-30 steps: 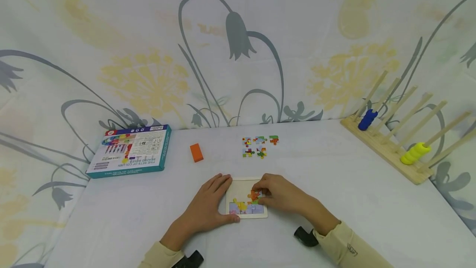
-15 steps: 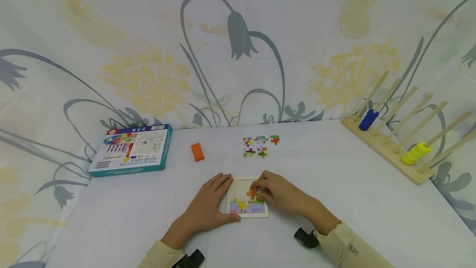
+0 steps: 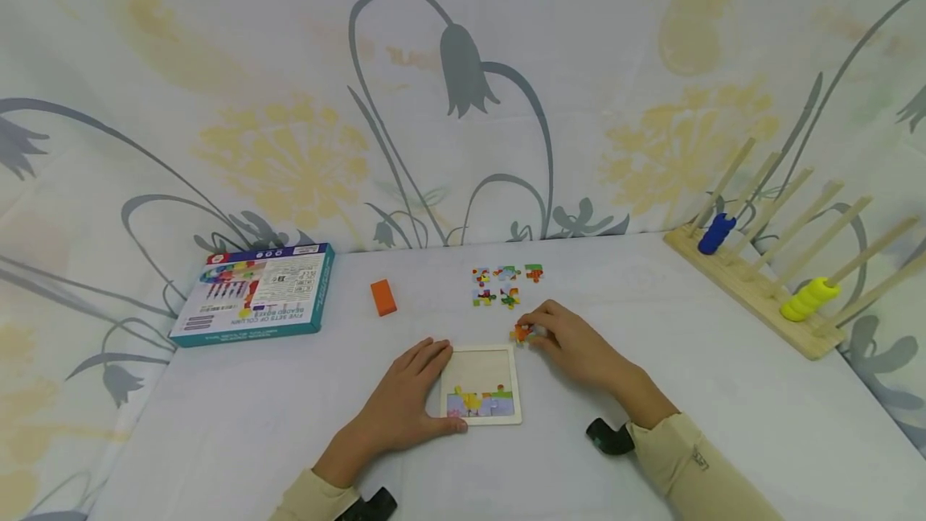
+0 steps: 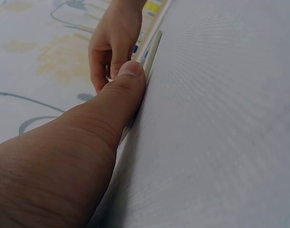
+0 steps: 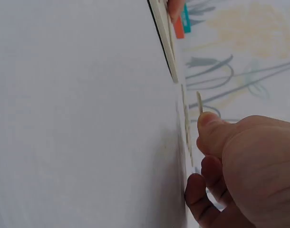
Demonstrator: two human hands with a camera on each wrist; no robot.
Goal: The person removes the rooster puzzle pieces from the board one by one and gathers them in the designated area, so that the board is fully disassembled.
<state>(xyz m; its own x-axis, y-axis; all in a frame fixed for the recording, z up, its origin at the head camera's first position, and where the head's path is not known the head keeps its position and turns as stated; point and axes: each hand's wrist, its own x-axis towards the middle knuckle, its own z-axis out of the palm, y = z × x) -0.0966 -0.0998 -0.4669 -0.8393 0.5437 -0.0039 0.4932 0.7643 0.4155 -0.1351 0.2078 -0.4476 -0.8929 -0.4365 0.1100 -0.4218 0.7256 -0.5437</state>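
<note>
A small puzzle tray (image 3: 517, 392) with a pale wooden rim lies in front of me, a row of joined pieces along its near side. My left hand (image 3: 407, 396) rests at its left side, fingers straight by the far-left corner and thumb (image 4: 131, 69) at the near rim. Beyond the tray's far-right corner, my right hand (image 3: 579, 348) pinches an orange puzzle piece (image 3: 520, 334). From the right wrist view this piece (image 5: 199, 100) appears edge-on, raised above the cloth. Several loose puzzle pieces (image 3: 510, 297) lie farther back.
An orange block (image 3: 383, 297) lies behind and left of the tray. Farther left is a flat box (image 3: 253, 296) with a teal edge. On the right stands a wooden peg rack (image 3: 752, 288) bearing blue beads (image 3: 716, 233) and yellow beads (image 3: 809, 298). Patterned cloth hangs behind.
My right hand has lifted the orange piece out of the tray and carried it back and to the right. A green-topped piece now shows at the row's right end. The left hand stays put.
</note>
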